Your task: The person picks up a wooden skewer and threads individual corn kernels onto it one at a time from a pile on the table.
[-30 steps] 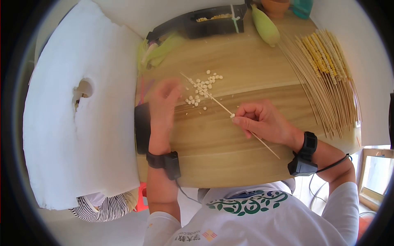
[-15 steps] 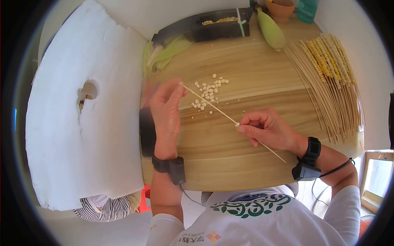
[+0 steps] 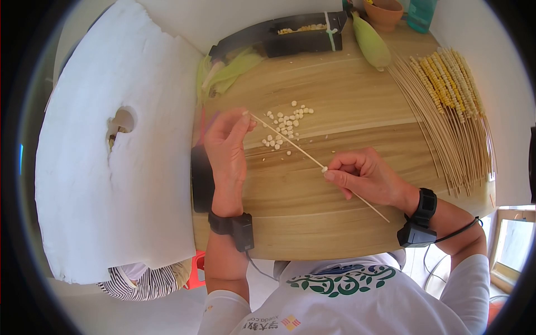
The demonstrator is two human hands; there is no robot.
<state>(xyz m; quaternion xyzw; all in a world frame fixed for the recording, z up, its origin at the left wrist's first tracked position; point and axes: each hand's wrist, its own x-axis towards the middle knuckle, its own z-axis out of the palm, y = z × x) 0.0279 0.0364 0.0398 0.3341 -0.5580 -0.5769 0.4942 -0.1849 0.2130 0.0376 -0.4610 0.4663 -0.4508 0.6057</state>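
A thin wooden skewer [image 3: 296, 147] runs slanting between my two hands over the table. My left hand [image 3: 228, 134] pinches at its upper end, where a small pale piece shows at the fingertips. Lower down, my right hand [image 3: 363, 176] is closed on the skewer beside a pale kernel [image 3: 324, 169] threaded on it; the lower end sticks out past the fingers. Behind the skewer lie loose pale kernels [image 3: 286, 124] on the wood. Skewers strung with yellow and white kernels [image 3: 446, 78] rest at the right, beside many bare skewers [image 3: 432, 128].
Along the back stand a black tray [image 3: 273, 40] with kernels, a corn cob in its husk [image 3: 370, 44], a clay pot [image 3: 384, 14] and a teal container [image 3: 421, 14]. Husk leaves [image 3: 229, 72] lie back left. A white foam board [image 3: 117, 184] borders the table's left side.
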